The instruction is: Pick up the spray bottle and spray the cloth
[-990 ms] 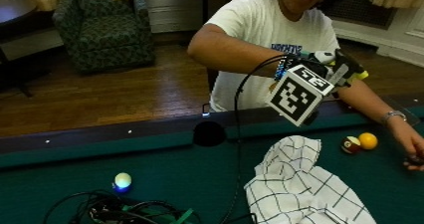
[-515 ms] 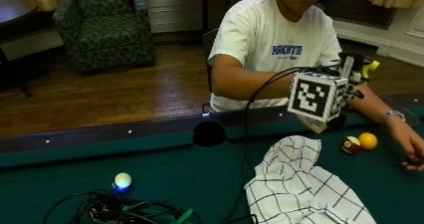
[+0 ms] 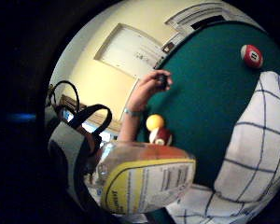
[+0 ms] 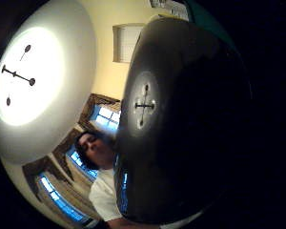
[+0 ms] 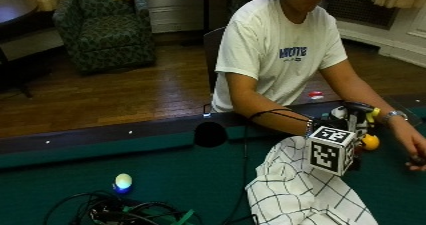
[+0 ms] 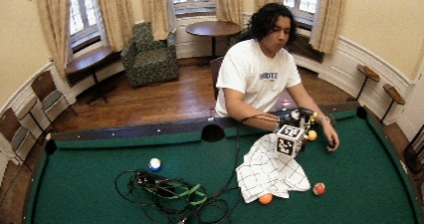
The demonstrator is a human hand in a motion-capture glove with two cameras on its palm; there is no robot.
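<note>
My gloved right hand (image 5: pixel 346 122) is raised just above the far end of the checked white cloth (image 5: pixel 299 192), and my fingers are wrapped round the spray bottle (image 3: pixel 147 179), whose clear body and yellow label sit close against my palm. From across the table the bottle is mostly hidden behind my hand, so I can only make out what seems to be its dark head with a yellow tip. The cloth lies crumpled on the green pool table (image 5: pixel 166 180). A yellow ball (image 3: pixel 155 122) and a dark red ball (image 3: pixel 161 136) rest just beside the cloth, near my bare left hand (image 5: pixel 414 150), which lies on the felt.
</note>
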